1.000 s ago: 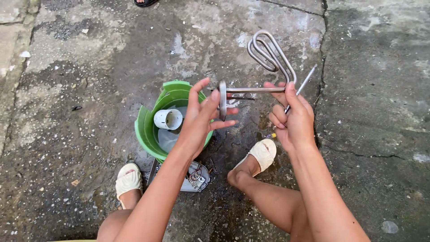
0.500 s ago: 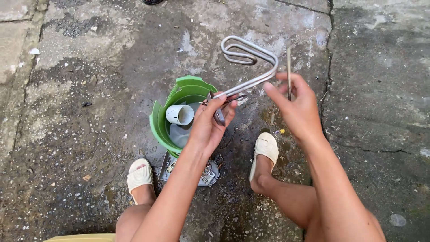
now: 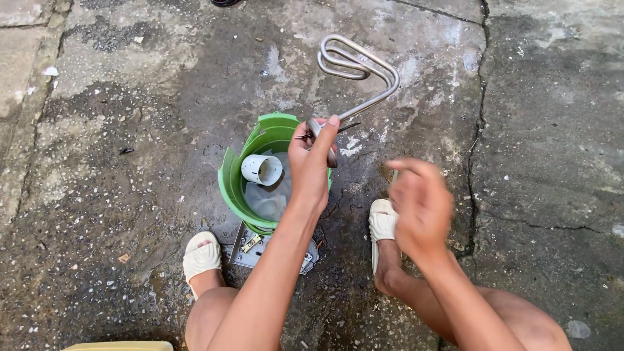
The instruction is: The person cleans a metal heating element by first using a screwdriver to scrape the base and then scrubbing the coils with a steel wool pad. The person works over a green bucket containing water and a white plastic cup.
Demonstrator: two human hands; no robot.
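Green plastic housing (image 3: 235, 188) on the concrete, white cup (image 3: 262, 169) inside | my left hand (image 3: 311, 162) pinches the base of the coiled metal heating element (image 3: 356, 65), held above the housing | my right hand (image 3: 421, 205) blurred, grip unclear, near my sandal (image 3: 381, 224).

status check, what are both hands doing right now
Left hand grips metal heating coil at its base. Right hand blurred, off the coil. Green housing below.

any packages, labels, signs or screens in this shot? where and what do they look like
No packages, labels, signs or screens show.
Green plastic housing: on the concrete between the feet, round, open.
White cup-shaped piece: inside the housing.
Metal heating coil: looped, silver, held by the left hand.
Right hand: blurred, beside it.
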